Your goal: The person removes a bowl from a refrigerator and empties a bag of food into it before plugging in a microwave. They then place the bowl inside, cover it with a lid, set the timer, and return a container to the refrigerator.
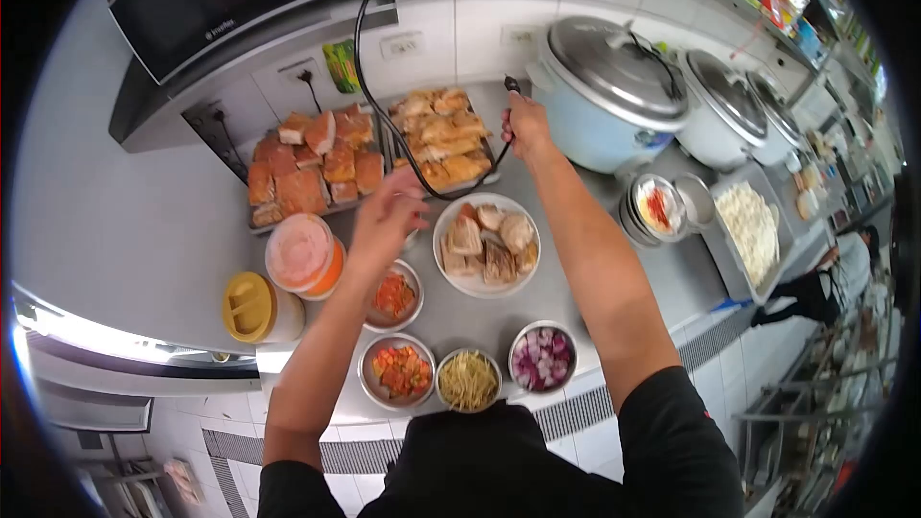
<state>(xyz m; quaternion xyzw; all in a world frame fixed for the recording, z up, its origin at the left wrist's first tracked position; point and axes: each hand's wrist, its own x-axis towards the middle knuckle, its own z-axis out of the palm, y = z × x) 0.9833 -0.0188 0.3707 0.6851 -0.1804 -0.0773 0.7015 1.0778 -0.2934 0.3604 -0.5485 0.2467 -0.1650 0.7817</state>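
**Cord in hand over the counter**

The right hand (525, 125) is closed around the plug end of a black cord (384, 105), just beside the rice cooker (604, 86). The left hand (389, 216) hovers blurred, fingers loosely curled, holding nothing I can make out. Between and below both hands sits a plate of meat (486, 243).

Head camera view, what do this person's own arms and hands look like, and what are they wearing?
Both arms are bare from the short black sleeves down to the wrists. The sleeves belong to a plain black top with no visible print or logo. The left hand and the right hand are bare too: no gloves, and no watch, bracelet or ring shows. The left hand is somewhat motion-blurred.
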